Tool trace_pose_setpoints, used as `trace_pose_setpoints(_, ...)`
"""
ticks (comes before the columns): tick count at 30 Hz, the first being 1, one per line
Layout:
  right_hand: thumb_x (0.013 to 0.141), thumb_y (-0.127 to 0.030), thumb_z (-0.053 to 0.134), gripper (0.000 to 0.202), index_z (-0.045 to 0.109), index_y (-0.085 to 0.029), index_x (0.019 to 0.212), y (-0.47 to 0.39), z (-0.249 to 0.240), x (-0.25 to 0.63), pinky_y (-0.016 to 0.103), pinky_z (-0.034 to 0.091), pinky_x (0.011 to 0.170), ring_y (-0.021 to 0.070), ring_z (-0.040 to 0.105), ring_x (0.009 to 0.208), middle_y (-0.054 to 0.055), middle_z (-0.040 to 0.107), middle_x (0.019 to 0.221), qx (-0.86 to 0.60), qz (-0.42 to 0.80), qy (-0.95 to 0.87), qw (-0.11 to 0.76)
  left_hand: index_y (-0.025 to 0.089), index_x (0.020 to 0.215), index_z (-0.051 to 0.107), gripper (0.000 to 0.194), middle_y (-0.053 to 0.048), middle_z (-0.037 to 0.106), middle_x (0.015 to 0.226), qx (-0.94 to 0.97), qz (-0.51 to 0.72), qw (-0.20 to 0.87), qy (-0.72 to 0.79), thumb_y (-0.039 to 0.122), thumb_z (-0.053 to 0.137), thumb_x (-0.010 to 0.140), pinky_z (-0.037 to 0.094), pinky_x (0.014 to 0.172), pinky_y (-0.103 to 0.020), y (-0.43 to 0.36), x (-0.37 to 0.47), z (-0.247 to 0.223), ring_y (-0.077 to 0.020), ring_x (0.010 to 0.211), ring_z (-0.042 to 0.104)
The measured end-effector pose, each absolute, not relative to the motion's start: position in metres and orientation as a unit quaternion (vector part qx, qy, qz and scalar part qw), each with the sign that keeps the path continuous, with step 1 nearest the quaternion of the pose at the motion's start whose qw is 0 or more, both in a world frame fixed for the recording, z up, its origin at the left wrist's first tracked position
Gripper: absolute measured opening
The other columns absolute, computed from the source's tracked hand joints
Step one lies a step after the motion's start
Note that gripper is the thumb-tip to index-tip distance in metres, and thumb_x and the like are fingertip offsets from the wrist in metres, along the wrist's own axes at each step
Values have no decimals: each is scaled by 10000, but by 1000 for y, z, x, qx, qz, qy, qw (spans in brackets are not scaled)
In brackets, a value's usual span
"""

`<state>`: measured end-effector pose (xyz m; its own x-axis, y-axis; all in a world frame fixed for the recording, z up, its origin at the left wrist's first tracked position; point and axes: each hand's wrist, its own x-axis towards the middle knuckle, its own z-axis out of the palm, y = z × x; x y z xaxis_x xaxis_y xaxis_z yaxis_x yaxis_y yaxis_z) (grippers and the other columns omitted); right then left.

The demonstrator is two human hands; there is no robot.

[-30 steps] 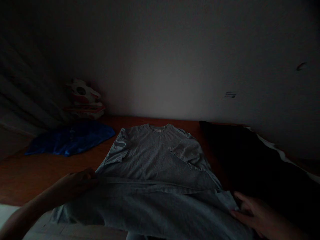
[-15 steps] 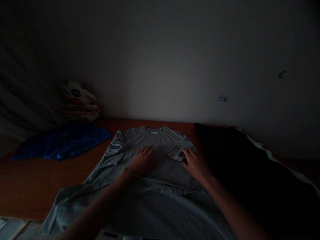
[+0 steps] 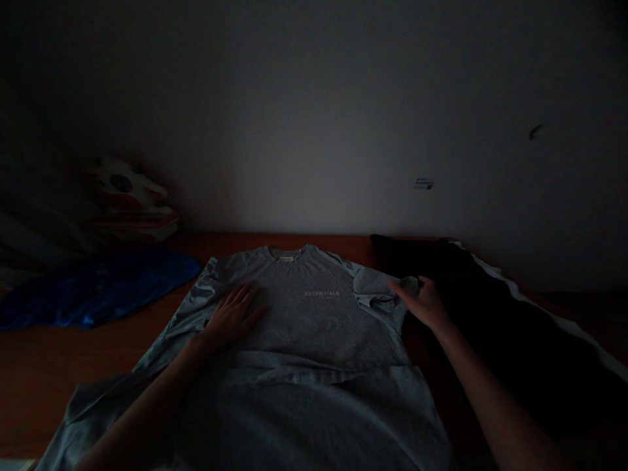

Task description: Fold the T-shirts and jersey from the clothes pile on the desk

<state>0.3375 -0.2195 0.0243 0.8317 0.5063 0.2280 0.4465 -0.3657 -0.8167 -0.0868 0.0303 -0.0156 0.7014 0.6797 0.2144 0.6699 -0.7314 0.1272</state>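
Observation:
A grey T-shirt (image 3: 314, 333) lies face up in front of me, its collar at the far end and the word "ESSENTIALS" across the chest. Wrinkles cross its middle, and its lower part comes towards me. My left hand (image 3: 234, 314) rests flat on the left of the chest, fingers spread. Over at the right, my right hand (image 3: 426, 302) grips the edge of the shirt's sleeve (image 3: 380, 286) between thumb and fingers. That sleeve is drawn out sideways, partly bunched near the hand.
A dark garment (image 3: 490, 327) with a white edge lies to the right. On the left are a blue cloth (image 3: 108, 284) and a cow-patterned plush toy (image 3: 127, 186) on stacked books (image 3: 142, 226). The brown tabletop (image 3: 63, 360) meets a wall (image 3: 314, 131) bearing a small label.
My right hand has moved right, pulling the sleeve outward off the chest and uncovering the printed word. My left hand has slid left across the shirt. The view has shifted slightly right.

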Motion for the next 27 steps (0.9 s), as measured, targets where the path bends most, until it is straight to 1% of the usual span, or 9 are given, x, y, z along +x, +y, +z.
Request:
trace_pose_setpoints(2, 623, -676, 776, 733, 634, -160, 1125, -219, 26, 320, 521, 436, 1020, 401, 539, 1203, 213, 615, 1218, -835, -106, -375, 388, 201, 1498, 481, 701, -130, 377, 1621, 908, 128, 13, 398, 643, 396, 960, 316, 1193, -554, 35, -94, -17, -358, 1497, 329)
trace_pose_setpoints(4, 733, -679, 706, 618, 664, -174, 1086, -219, 26, 305, 532, 423, 1023, 391, 526, 1199, 208, 581, 1257, -806, -182, -454, 333, 194, 1485, 498, 702, -136, 383, 1617, 894, 127, 8, 431, 641, 408, 951, 326, 1185, -564, 41, -103, -17, -372, 1491, 338)
trace_pose_setpoints(7, 794, -611, 704, 478, 694, -206, 1048, -218, 25, 293, 483, 448, 985, 333, 568, 1099, 154, 622, 1155, -755, -181, -564, 281, 150, 1486, 494, 749, -166, 396, 1604, 888, 106, 8, 446, 654, 402, 939, 325, 1187, -552, 50, -117, -17, -372, 1475, 369)
trace_pose_setpoints(10, 830, -375, 699, 216, 733, -239, 995, -210, 22, 303, 421, 458, 962, 278, 593, 1031, 92, 665, 1025, -717, -107, -651, 224, 177, 1493, 486, 743, -147, 442, 1580, 902, 101, 6, 419, 661, 384, 938, 340, 1180, -523, 60, -132, -17, -343, 1461, 401)
trace_pose_setpoints(14, 792, -171, 572, 256, 736, -214, 984, -202, 19, 343, 384, 494, 872, 247, 617, 912, 83, 672, 926, -792, -100, -520, 304, 271, 1494, 484, 679, -86, 495, 1553, 913, 111, 3, 393, 658, 377, 946, 352, 1173, -507, 69, -146, -19, -314, 1457, 413)
trace_pose_setpoints(17, 775, -161, 525, 320, 701, -162, 1042, -206, 19, 361, 438, 497, 869, 278, 608, 884, 115, 668, 901, -832, -195, -340, 393, 219, 1528, 437, 746, -122, 412, 1604, 896, 99, 10, 432, 677, 359, 945, 339, 1179, -527, 70, -148, -22, -335, 1488, 358)
trace_pose_setpoints(19, 804, -180, 518, 305, 682, -157, 1060, -211, 22, 352, 470, 484, 918, 297, 603, 951, 133, 675, 955, -808, -236, -356, 406, 199, 1530, 436, 767, -139, 383, 1617, 891, 97, 12, 443, 684, 363, 941, 346, 1172, -544, 69, -146, -23, -352, 1490, 348)
trace_pose_setpoints(23, 946, -305, 505, 248, 679, -182, 1072, -206, 29, 295, 475, 475, 985, 291, 611, 1056, 143, 677, 1084, -733, -199, -560, 331, 198, 1515, 458, 757, -137, 420, 1596, 896, 109, 10, 430, 683, 358, 941, 338, 1180, -536, 68, -145, -26, -348, 1479, 368)
trace_pose_setpoints(27, 1001, -290, 451, 339, 655, -223, 1264, -176, 28, 240, 486, 434, 1087, 279, 569, 1251, 122, 622, 1366, -640, -99, -728, 223, 196, 1522, 449, 761, -138, 439, 1584, 901, 113, 12, 418, 682, 337, 948, 330, 1187, -529, 69, -147, -27, -341, 1482, 366)
